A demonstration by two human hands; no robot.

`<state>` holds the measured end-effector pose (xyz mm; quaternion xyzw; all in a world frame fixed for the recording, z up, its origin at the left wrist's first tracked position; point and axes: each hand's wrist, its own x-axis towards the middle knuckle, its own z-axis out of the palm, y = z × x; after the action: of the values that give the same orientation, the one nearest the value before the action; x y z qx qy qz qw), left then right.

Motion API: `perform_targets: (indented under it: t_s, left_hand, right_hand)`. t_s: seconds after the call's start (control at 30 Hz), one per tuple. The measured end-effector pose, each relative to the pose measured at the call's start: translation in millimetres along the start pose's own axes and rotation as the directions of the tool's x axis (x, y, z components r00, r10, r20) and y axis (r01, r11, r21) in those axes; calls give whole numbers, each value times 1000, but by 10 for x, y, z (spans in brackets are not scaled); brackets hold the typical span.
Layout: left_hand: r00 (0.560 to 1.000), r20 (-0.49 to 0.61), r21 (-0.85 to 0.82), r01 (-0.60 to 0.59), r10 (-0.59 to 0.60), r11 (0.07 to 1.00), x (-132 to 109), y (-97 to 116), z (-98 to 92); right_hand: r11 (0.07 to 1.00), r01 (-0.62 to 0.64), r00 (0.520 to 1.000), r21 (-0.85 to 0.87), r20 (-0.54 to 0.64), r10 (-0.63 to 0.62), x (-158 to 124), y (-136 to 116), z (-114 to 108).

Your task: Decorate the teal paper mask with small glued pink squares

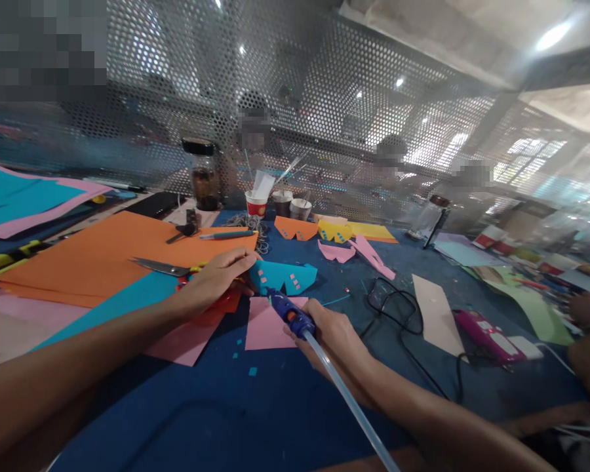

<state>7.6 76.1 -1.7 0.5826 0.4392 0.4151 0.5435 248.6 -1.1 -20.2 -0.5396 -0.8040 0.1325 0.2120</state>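
My left hand [231,272] pinches the left end of a blue paper cutout [305,278], notched along its lower edge and dotted with small pink squares. In my right hand [334,331] is a blue hot glue gun [292,316], its nozzle at the cutout's lower left part; whether it touches I cannot tell. A long clear glue stick [351,400] runs out of the gun's back toward me. Beneath the gun lies a pink paper sheet [265,331]. Scissors [162,266] with yellow and red handles lie beside my left hand, partly covered by it.
Orange sheets [93,252] are stacked at left. Orange [295,228], yellow [335,231] and pink [335,252] cutouts lie farther back, near paper cups [256,204] and a jar [204,177]. A black cable [398,305] and magenta device [489,334] are at right, near another person's arm [587,347].
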Motion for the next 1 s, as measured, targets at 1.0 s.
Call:
perform_targets:
  t_s: [1.0]
  left_hand:
    - [1000,-3,-4,-21,20,1000,2,-15,-2]
  right_hand:
    - [999,-44,996,-3,71,44,3,-36,-51]
